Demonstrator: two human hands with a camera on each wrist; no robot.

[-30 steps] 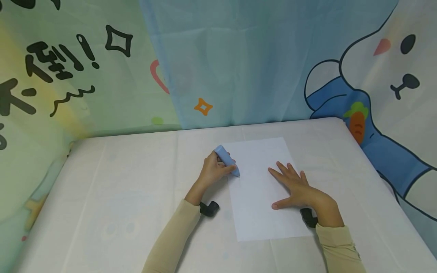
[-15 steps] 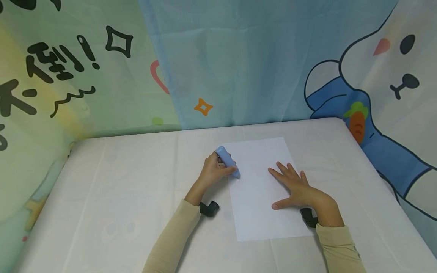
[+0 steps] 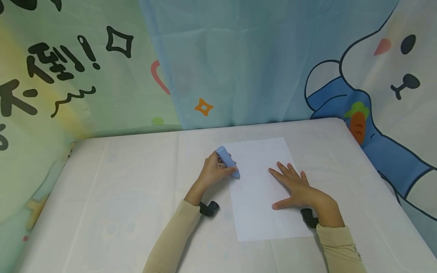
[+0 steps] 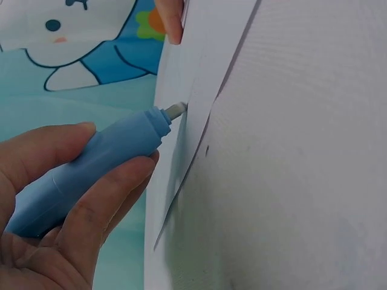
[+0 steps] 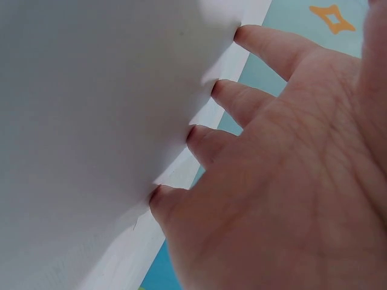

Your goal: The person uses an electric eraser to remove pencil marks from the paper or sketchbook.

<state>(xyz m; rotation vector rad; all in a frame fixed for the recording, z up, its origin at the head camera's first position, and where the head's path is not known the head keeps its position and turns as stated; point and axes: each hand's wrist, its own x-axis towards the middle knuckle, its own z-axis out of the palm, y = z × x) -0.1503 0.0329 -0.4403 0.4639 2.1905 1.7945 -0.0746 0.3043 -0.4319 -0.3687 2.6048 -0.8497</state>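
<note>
My left hand [image 3: 211,171] grips a chunky light blue marker [image 3: 226,158] between thumb and fingers. Its pale grey tip meets the white sheet of paper [image 3: 254,223] near the left edge, as the left wrist view shows; no clear mark is visible there. The marker [image 4: 115,145] is uncapped and slants across the fingers. My right hand [image 3: 296,191] lies spread on the right part of the sheet. In the right wrist view its fingertips [image 5: 195,134] press on the paper, with the fingers apart and nothing held.
A white cloth covers the table [image 3: 136,197] under the paper. Behind it hangs a printed curtain [image 3: 252,68] with a cartoon animal on the right. Each wrist wears a small black camera mount [image 3: 209,209], close above the table.
The marker tip has slid very slightly toward the near side along the sheet's left part. The right hand and the paper stay where they were.
</note>
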